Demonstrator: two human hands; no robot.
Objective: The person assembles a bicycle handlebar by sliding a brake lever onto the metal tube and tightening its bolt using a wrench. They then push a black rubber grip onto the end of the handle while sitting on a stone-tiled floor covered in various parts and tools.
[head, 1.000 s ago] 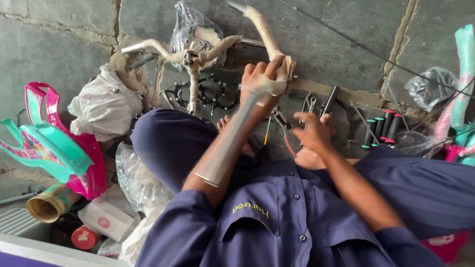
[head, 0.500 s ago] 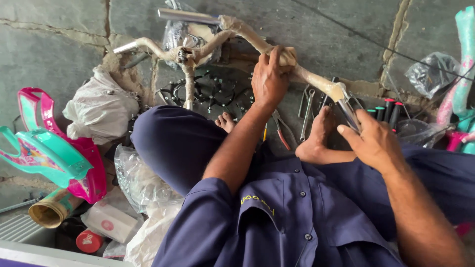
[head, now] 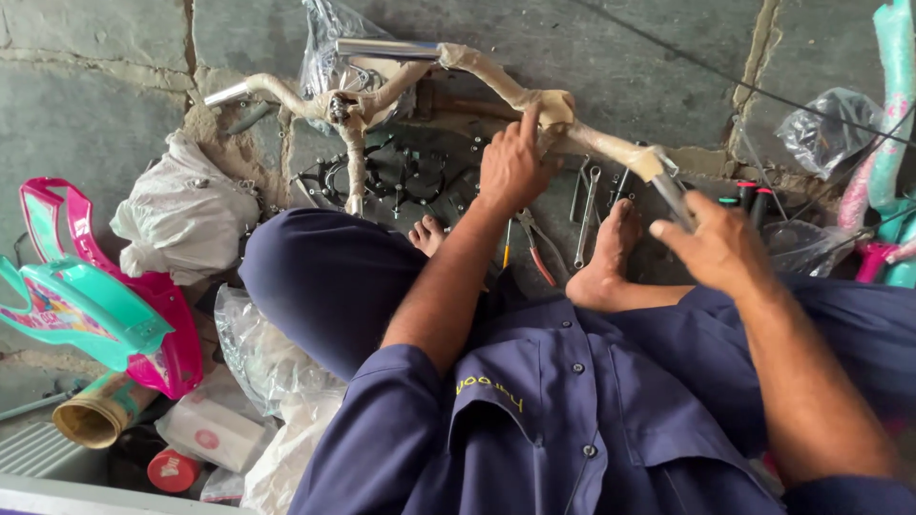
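The wrapped handlebar (head: 496, 81) lies across the floor ahead of the person, its far end bare chrome. The left hand (head: 515, 162) clamps its padded middle; keep that grip steady. The right hand (head: 716, 243), fingers curled, pinches the near bare end beside the paper edge; best peel outward.

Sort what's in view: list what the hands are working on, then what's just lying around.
In hand:
left hand gripping the paper-wrapped handlebar
right hand at the handlebar's bare metal end

Lying about:
spanners
pliers
pink and teal plastic parts
white bag
cardboard tube
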